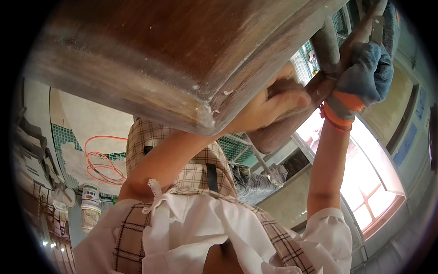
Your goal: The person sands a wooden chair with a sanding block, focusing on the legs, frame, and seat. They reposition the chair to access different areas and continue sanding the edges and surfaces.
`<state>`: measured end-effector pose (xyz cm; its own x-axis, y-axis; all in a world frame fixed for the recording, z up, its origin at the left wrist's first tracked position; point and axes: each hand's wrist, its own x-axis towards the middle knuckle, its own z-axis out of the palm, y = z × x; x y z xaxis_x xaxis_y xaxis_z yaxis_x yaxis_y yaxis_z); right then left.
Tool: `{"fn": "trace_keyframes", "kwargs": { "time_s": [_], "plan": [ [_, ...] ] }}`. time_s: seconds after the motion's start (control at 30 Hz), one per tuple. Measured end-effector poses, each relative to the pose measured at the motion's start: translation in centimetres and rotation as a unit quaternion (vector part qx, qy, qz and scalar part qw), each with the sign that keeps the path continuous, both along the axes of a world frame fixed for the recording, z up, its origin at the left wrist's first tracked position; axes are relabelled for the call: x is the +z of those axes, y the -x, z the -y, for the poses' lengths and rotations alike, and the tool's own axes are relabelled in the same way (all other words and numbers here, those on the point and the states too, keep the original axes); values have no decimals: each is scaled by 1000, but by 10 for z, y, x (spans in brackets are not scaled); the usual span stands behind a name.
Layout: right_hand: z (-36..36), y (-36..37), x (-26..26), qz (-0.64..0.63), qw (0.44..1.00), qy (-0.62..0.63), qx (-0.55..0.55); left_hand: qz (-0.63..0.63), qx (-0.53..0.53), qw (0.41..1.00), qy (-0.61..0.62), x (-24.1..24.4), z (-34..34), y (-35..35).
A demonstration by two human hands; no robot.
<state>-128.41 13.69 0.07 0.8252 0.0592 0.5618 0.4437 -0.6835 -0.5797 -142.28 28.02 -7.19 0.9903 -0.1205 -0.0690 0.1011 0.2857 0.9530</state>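
Observation:
A dark brown wooden furniture panel (pixel 164 44) with a moulded, rounded edge fills the upper view. Its scuffed corner, dusted with pale powder, comes before my left forearm. My bare left hand (pixel 277 102) is partly hidden by the panel and blurred. Its thumb lies by a rounded wooden rail (pixel 287 126); whether the fingers grip anything cannot be told. Farther right, my right hand (pixel 366 75), in a blue-grey work glove with an orange cuff, is closed beside the rail. A flat metal scraper blade (pixel 377 29) sticks out above that fist.
A round wooden bar (pixel 326 48) meets the rail. An orange hose (pixel 102 167) lies coiled on the floor at left, over green mesh (pixel 65 137). Stacked plastic buckets (pixel 90 202) stand lower left. A bright window (pixel 356 171) is at right. Crumpled grey sheeting (pixel 256 186) lies behind.

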Motion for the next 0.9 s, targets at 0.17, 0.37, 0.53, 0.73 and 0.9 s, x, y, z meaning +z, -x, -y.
{"fn": "trace_keyframes", "kwargs": {
  "time_s": [0.17, 0.37, 0.53, 0.73, 0.9],
  "plan": [
    [4, 1, -1, -12, 999, -37, -20, 9, -12, 999, 48, 20, -19, 40],
    [12, -3, -1, -11, 1000, -21, -4, 21, 38, 999, -9, 15, 0, -2],
    [13, -1, -3, -7, 1000, -13, -5, -4, -73, 997, 7, 29, -33, 84],
    [9, 42, 36, -145, 979, -105, 97, -304, -51, 947, 95, 33, -49, 139],
    [10, 129, 98, -201, 899, 302, 245, -132, -7, 991, 26, 52, -50, 112]
  ]
}}
